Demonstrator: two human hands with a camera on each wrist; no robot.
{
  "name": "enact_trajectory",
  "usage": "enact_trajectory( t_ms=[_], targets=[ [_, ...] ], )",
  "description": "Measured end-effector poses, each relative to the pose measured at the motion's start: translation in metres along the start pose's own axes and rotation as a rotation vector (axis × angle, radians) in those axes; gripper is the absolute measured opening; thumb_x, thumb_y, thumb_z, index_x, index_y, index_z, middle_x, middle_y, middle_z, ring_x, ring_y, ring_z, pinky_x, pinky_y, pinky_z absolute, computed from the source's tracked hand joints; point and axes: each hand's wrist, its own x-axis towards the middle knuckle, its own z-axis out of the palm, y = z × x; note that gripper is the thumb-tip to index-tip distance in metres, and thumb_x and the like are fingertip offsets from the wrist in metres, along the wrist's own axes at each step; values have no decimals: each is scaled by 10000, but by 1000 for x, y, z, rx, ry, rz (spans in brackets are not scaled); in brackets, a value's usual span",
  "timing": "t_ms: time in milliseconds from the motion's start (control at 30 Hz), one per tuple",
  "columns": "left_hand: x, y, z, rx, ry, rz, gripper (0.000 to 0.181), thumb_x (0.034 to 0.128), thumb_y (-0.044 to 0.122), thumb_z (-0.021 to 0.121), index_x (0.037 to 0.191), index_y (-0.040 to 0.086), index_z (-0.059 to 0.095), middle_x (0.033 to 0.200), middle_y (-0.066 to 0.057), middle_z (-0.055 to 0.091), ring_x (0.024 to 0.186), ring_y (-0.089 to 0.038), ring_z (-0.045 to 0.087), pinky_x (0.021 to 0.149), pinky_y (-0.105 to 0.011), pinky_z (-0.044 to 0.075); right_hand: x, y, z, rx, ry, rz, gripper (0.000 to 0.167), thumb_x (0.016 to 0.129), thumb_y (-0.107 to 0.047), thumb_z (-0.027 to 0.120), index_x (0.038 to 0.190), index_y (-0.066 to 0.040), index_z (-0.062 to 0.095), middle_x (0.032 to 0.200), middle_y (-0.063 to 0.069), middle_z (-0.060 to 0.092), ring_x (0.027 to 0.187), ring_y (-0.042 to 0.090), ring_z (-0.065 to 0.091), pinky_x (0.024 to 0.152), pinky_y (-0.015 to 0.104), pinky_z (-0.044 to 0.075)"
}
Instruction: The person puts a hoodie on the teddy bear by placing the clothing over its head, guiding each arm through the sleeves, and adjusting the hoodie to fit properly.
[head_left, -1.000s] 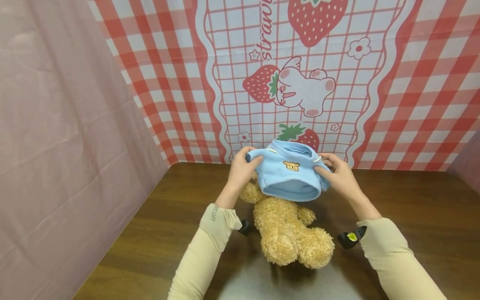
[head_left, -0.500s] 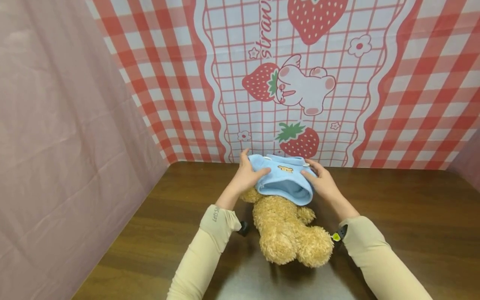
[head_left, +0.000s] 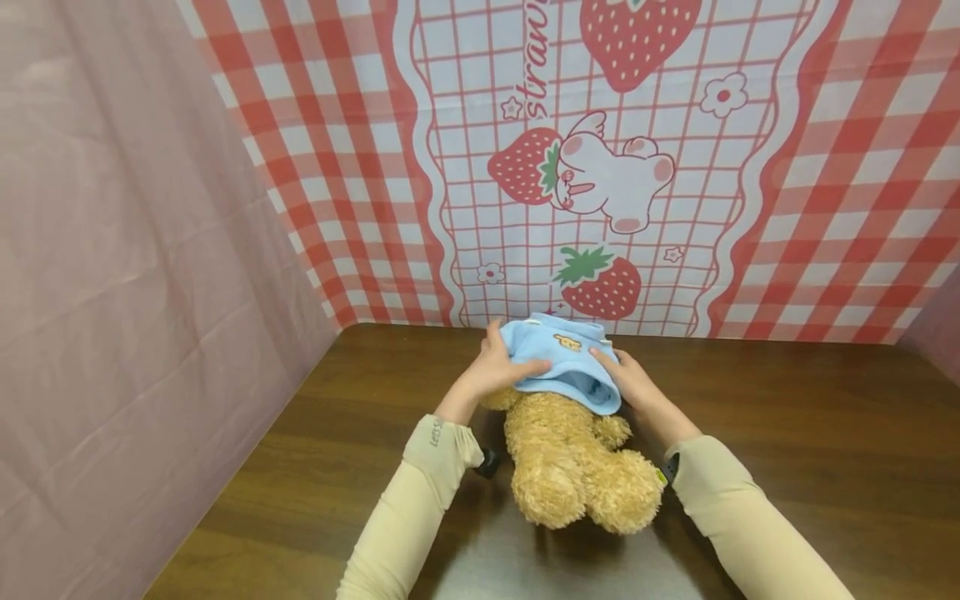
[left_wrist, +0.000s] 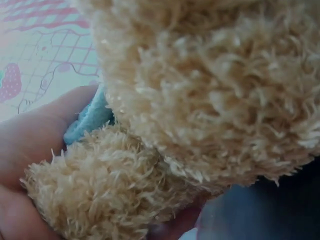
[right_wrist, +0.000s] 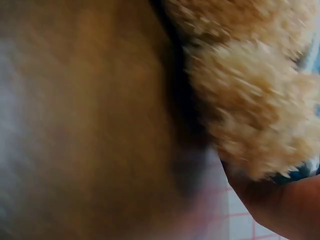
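Note:
A curly tan teddy bear [head_left: 551, 442] lies on its back with its feet toward me. Over its head end is a small light-blue sweatshirt [head_left: 558, 354] with a bear patch, its hem opening facing me; the bear's head is hidden. My left hand [head_left: 491, 368] grips the sweatshirt's left side, thumb on the front. On the other side my right hand [head_left: 633, 387] holds the cloth, thumb also on top. The left wrist view has the bear's furry arm [left_wrist: 100, 185] beside my left fingers. In the right wrist view, fur [right_wrist: 255, 105] lies against my right hand [right_wrist: 285, 200].
Beneath the bear is a dark brown wooden table [head_left: 787, 433]. A red-and-white checked strawberry cloth [head_left: 600, 183] hangs at its back edge. A pink curtain [head_left: 150, 292] hangs along the left side.
Both hands have lowered the sweatshirt onto the bear's head end. The right hand has moved inward to the left, and the sweatshirt has tipped and narrowed. The bear stays nearly in place.

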Motion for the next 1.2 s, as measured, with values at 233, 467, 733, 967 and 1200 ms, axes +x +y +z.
enact_trajectory(
  t_ms=[233, 467, 733, 967, 1200],
  targets=[
    [2, -10, -3, -98, -139, -56, 1067, 770, 480, 658, 1449, 105, -74, 1453, -233, 207, 1318, -312, 280, 1044, -411, 296, -2, 3, 8, 26, -69, 48, 809, 903, -599, 313, 1431, -2, 174, 1267, 149, 462, 892, 44, 501, 782, 219, 406],
    [0, -9, -4, -113, -179, 1, 954, 819, 414, 632, 1455, 47, 24, 1494, -166, 142, 1350, -273, 221, 1072, -405, 249, -8, 2, 3, 291, -160, 62, 435, 957, -296, 319, 1252, 24, 335, 820, -89, 569, 709, 28, 549, 655, 210, 461],
    [-1, -9, -3, -127, -125, 81, 745, 817, 348, 658, 1405, 82, 285, 1354, -113, 436, 1212, -242, 438, 1000, -371, 355, -16, -2, 5, 336, -143, 25, 624, 964, -291, 412, 1429, 22, 136, 844, -116, 610, 751, 32, 593, 685, 218, 491],
    [-1, -14, 4, -195, -200, 94, 742, 851, 326, 620, 1447, 147, 217, 1433, -65, 349, 1290, -220, 357, 1042, -380, 304, -27, -2, 0, 282, -126, 29, 648, 957, -327, 430, 1419, 38, 160, 871, -135, 599, 795, 13, 587, 724, 211, 485],
    [-1, -18, 16, -210, -268, 61, 789, 860, 375, 586, 1467, 150, 135, 1483, -64, 252, 1334, -227, 280, 1059, -407, 271, -44, -12, -11, 165, -127, 74, 673, 953, -342, 426, 1431, 27, 129, 920, -92, 580, 806, 26, 586, 726, 231, 490]
  ],
)
